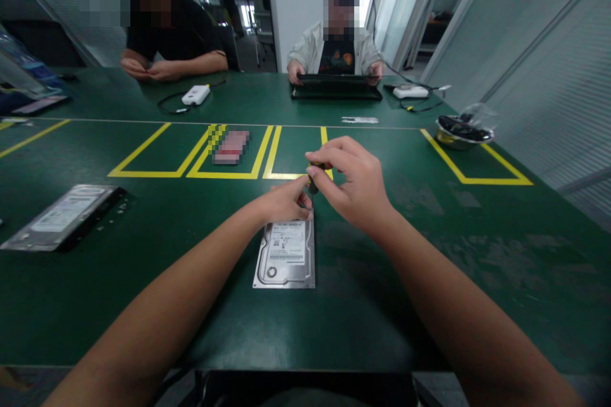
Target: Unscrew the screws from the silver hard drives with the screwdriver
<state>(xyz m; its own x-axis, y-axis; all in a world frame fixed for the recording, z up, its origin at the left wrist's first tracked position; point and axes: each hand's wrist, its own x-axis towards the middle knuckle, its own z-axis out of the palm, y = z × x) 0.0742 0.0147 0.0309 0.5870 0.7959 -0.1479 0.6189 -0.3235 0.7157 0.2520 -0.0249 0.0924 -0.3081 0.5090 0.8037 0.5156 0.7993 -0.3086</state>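
A silver hard drive (286,251) with a white label lies flat on the green table in front of me. My right hand (356,181) grips a small screwdriver (313,179) by its dark and yellow handle, between thumb and fingers. The screwdriver points down at the drive's far right corner. My left hand (289,200) rests over the drive's far end and hides it. Its fingers are curled close to the screwdriver's shaft; whether they pinch the shaft or something small there is hidden.
A larger labelled metal drive (69,216) lies at left, with small bits beside it. Yellow tape (224,175) marks boxes on the table; one holds a blurred pink item (231,147). A metal bowl (463,130) stands at right. Two people sit opposite, one holding a tablet (337,86).
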